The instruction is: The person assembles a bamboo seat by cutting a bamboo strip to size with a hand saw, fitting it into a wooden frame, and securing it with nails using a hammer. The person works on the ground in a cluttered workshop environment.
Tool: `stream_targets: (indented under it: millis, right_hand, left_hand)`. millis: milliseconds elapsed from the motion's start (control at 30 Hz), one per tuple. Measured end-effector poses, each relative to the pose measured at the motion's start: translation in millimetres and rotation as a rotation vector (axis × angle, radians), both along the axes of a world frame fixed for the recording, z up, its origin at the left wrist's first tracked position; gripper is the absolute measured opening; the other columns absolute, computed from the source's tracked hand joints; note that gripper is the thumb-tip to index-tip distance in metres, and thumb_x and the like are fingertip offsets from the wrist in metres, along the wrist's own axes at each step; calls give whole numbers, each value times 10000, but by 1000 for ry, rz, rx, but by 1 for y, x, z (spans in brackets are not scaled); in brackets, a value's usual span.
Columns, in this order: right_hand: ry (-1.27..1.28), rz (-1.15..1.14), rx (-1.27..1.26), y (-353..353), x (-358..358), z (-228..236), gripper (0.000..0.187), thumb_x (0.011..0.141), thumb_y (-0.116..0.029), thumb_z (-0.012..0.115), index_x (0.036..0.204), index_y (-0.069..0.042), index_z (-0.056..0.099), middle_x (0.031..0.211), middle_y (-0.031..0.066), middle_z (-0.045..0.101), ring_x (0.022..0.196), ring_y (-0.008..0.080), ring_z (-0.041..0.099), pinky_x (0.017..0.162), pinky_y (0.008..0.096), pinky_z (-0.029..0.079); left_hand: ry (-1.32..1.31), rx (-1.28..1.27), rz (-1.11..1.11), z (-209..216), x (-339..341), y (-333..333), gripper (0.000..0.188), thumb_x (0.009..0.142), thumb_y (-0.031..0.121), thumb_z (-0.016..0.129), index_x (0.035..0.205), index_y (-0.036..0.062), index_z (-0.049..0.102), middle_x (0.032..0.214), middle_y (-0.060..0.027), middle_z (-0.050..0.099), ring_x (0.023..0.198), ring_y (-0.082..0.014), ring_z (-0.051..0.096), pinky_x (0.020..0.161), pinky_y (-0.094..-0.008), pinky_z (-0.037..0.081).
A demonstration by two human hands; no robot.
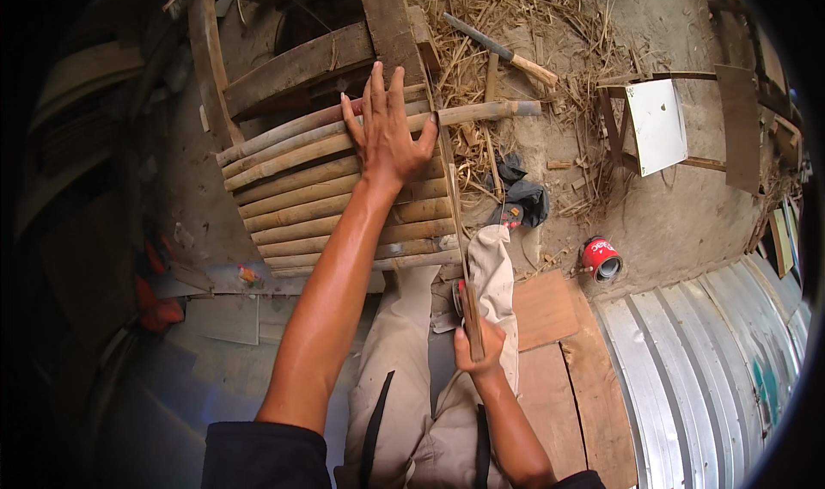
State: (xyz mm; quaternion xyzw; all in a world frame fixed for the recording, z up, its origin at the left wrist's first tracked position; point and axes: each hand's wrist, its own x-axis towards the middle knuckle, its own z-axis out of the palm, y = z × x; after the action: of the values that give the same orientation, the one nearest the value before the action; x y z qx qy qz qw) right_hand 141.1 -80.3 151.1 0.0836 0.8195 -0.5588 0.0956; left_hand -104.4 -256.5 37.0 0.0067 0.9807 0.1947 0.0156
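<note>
My left hand [388, 137] lies with fingers stretched out and spread over the upper bamboo slats [301, 218] of a wooden frame. Under its thumb side, one bamboo piece [494, 111] sticks out past the frame's right edge. Lower down, my right hand [481, 345] is closed round the wooden handle of what looks like a handsaw [461, 231]. Its thin blade appears nearly edge-on and runs up along the right ends of the slats. Whether the teeth touch the protruding bamboo is too fine to tell.
A large knife [507, 52] with a wooden handle lies among straw-like shavings [550, 16]. To the right are a red can [601, 259], a white panel [657, 126] on a wooden frame and corrugated metal sheets [687, 360]. Plywood pieces [550, 386] lie beside my leg.
</note>
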Motion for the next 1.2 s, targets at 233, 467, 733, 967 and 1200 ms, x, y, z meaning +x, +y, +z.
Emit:
stream_targets:
  millis: [233, 467, 733, 967, 1200]
  right_hand:
    - [-179, -51, -34, -4, -8, -7, 92, 771, -76, 617, 740, 9, 599, 578, 135, 503, 467, 312, 535, 466, 377, 434]
    - [70, -99, -104, -2, 10, 25, 100, 774, -72, 612, 728, 15, 591, 578, 135, 500, 470, 290, 545, 470, 382, 431]
    - [-48, -137, -15, -10, 11, -1, 182, 787, -143, 630, 747, 32, 605, 585, 133, 514, 461, 288, 526, 470, 373, 427]
    - [20, -88, 222, 54, 17, 55, 260, 835, -221, 590, 738, 18, 623, 612, 122, 558, 526, 284, 572, 506, 379, 453]
    - [-15, -136, 150, 57, -26, 53, 258, 843, -207, 589, 744, 30, 592, 602, 111, 552, 508, 242, 558, 514, 345, 440]
  left_hand:
    - [17, 26, 11, 2, 0, 1, 824, 789, 357, 629, 1497, 92, 301, 1576, -182, 229, 1434, -331, 269, 1167, -584, 5]
    - [28, 35, 12, -1, 0, 2, 817, 794, 360, 621, 1494, 84, 302, 1579, -189, 225, 1429, -346, 273, 1168, -578, -7]
    - [-25, -4, -7, -1, 0, -1, 816, 821, 418, 593, 1484, 35, 313, 1581, -216, 210, 1436, -356, 270, 1176, -581, -8]
    - [114, 168, -185, 4, 15, -24, 410, 829, 285, 727, 1225, 204, 662, 1422, -74, 482, 1380, -284, 381, 1168, -492, 223]
    - [173, 263, -251, 13, 4, -53, 269, 807, 167, 766, 1064, 102, 720, 1111, -79, 634, 1074, -263, 588, 937, -436, 435]
